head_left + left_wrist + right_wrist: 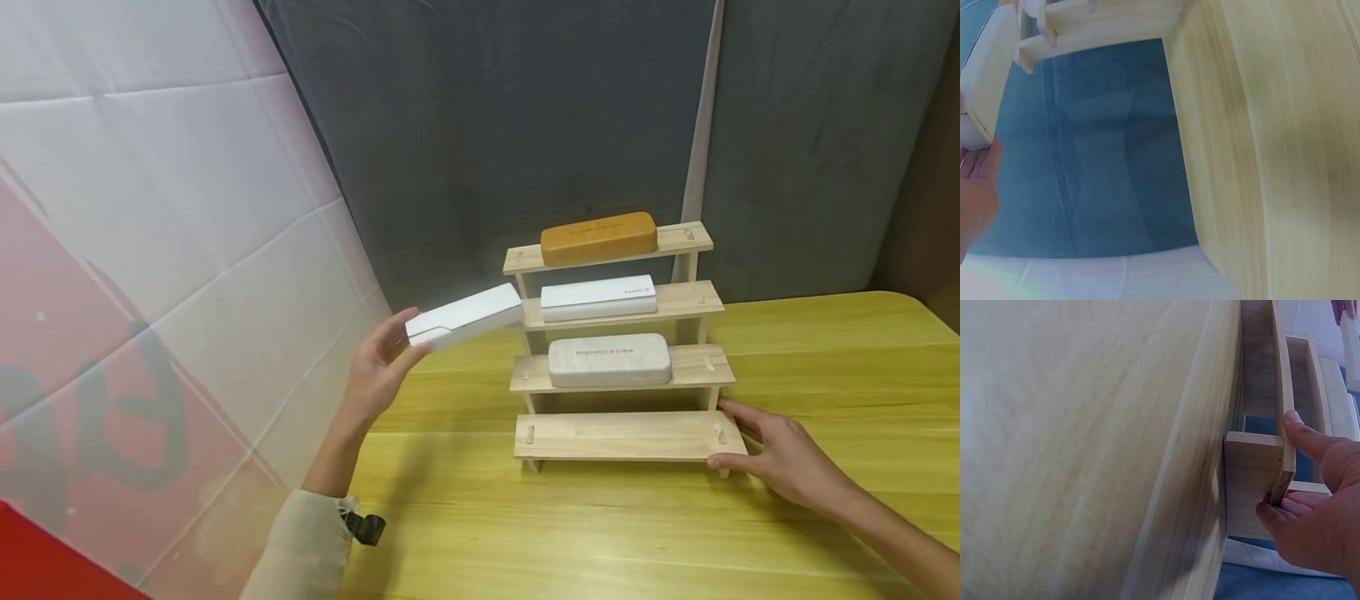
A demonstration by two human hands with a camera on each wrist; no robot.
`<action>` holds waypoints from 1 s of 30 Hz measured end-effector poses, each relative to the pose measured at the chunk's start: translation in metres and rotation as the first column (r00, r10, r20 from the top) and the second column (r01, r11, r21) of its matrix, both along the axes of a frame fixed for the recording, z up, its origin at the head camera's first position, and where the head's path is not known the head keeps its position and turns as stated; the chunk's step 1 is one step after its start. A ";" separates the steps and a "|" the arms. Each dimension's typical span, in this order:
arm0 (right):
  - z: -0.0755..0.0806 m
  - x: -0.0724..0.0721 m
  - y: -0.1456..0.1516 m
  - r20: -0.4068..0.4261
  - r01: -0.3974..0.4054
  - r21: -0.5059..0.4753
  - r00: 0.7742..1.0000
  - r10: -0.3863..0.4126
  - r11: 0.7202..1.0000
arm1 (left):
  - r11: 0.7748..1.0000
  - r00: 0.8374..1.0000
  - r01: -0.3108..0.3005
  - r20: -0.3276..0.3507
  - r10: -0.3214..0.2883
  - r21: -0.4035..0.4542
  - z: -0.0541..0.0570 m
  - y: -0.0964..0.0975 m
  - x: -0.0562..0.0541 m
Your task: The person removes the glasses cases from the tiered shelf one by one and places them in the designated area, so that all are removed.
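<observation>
My left hand [377, 369] grips one end of a white glasses case [467, 317] between thumb and fingers, holding it tilted in the air left of a stepped wooden display rack [615, 436]. The case's far end comes up close to the second tier from the top; whether they touch I cannot tell. The left wrist view shows this white case [988, 69] at its left edge. My right hand [787, 454] pinches the right end of the rack's lowest board, thumb on top and fingers underneath, as the right wrist view shows on the board [1286, 394].
On the rack's upper tiers lie a brown glasses case [598, 239] at the top, a white lettered case [597, 298] below it, and a pale grey case [609, 361] on the third. The lowest board bears nothing. A yellowish wooden table [600, 533] supports the rack; a dark curtain [487, 125] hangs behind.
</observation>
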State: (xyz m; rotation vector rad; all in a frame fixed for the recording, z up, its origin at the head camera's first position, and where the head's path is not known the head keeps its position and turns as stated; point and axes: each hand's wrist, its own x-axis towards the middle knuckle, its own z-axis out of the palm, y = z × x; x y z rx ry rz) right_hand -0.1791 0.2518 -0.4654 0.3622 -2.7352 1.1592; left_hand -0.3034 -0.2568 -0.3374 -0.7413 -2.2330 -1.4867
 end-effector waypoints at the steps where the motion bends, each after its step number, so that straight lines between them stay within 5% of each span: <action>1: 0.000 0.000 0.000 0.000 0.001 0.001 1.000 -0.001 1.000 | 1.000 1.000 -0.006 0.006 0.006 0.001 0.000 -0.002 -0.001; 14: 0.000 0.000 0.000 -0.001 -0.011 -0.010 1.000 0.011 1.000 | 0.996 0.992 -0.086 0.092 0.087 -0.018 -0.013 -0.025 -0.021; 30: -0.001 0.000 0.000 -0.002 -0.021 -0.022 1.000 0.021 1.000 | 0.984 0.962 -0.173 0.206 0.176 -0.033 -0.059 -0.038 -0.057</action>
